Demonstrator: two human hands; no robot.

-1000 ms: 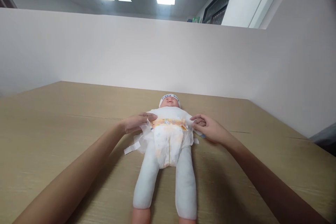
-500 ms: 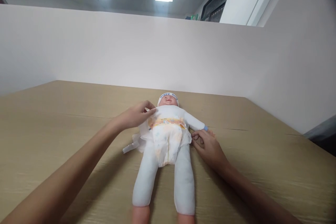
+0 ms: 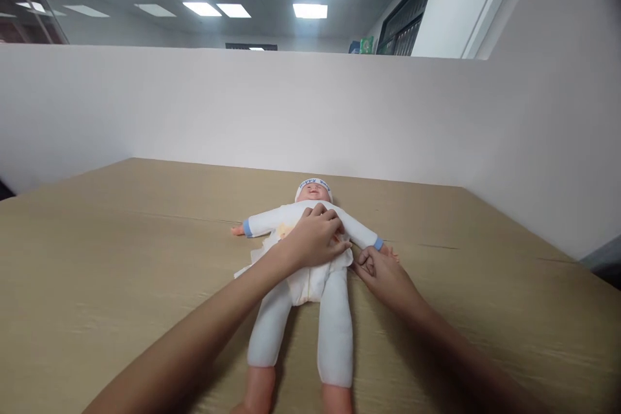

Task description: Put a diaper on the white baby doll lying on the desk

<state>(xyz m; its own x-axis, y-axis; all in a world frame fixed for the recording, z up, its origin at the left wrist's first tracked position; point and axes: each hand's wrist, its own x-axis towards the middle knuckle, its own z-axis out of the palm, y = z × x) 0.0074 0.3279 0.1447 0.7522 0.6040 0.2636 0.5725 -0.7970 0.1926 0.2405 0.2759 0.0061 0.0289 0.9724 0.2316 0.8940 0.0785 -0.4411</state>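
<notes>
A baby doll in a white suit with blue cuffs lies on its back, feet toward me. A white diaper with orange print wraps its hips, and its loose side edge spreads out at the left. My left hand lies across the diaper's front, fingers curled down at the waistband's right side; the fingertips are partly hidden. Beside the doll's right-hand hip in view, my right hand has its fingers closed on the diaper's side edge, close to the doll's hand.
The doll rests on a wide tan tabletop. Behind it stands a pale partition, which continues along the right side. Ceiling lights and a dark-framed window show beyond it.
My left hand has moved right, from the diaper's left side across to its right side, uncovering the doll's arm on the left. My right hand stays in place. The view has tilted up slightly.
</notes>
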